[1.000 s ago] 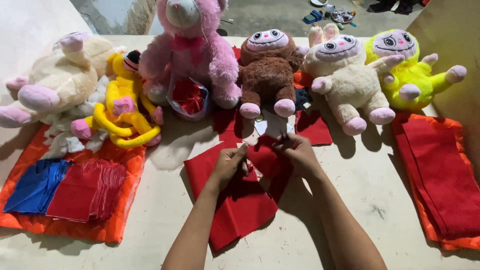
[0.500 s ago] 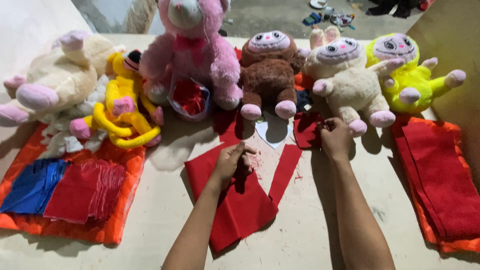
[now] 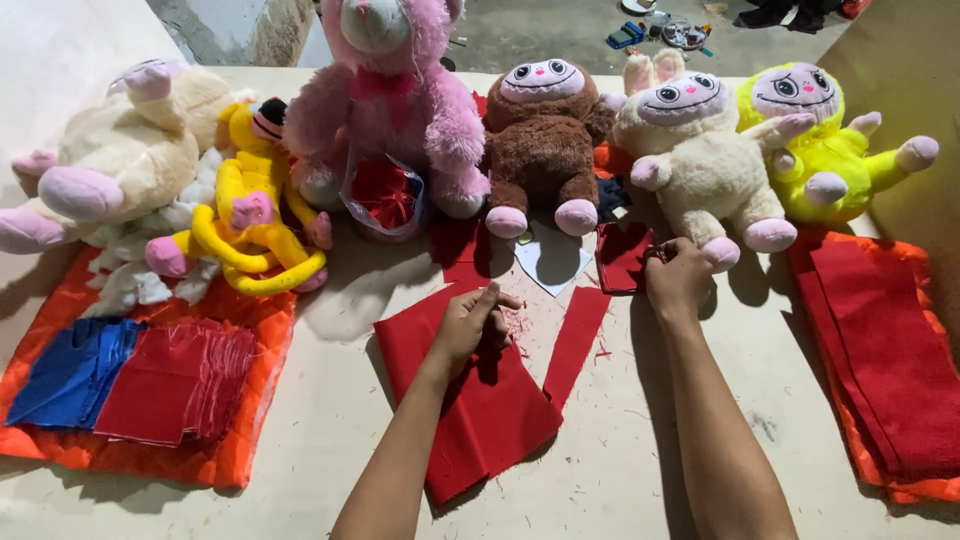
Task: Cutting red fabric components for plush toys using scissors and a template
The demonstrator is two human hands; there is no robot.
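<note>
At the far left an orange cloth [image 3: 60, 445] lies on the pale table [image 3: 640, 470], bearing a blue stack [image 3: 70, 370] and a stack of red squares [image 3: 170, 385]; behind them sit a cream plush [image 3: 120, 160], a yellow plush [image 3: 245, 220] and a big pink plush [image 3: 385, 100]. Near the middle, the left hand [image 3: 470, 325] rests knuckles-up on the large red cloth [image 3: 480, 420], fingers curled and pressed down onto its far edge, pinning it flat; whether anything is pinched under them cannot be told. The cloth's long axis runs from near to far, tilted slightly left. Just right of it a narrow red strip [image 3: 575, 335] lies loose, long axis leaning far-right, between the two hands and a little nearer the left one. A white paper shape [image 3: 550, 262] sits beyond it, in front of the brown plush [image 3: 545, 130]. Further right, the right hand [image 3: 680, 275] is closed on the edge of a small dark red piece [image 3: 622, 258], which lies to its left, just before the cream doll [image 3: 700, 150]. A yellow-green doll [image 3: 820, 140] follows, then a folded red pile [image 3: 885, 360] on orange at the right edge. Red threads speckle the table; a concrete floor with scattered clutter shows beyond.
</note>
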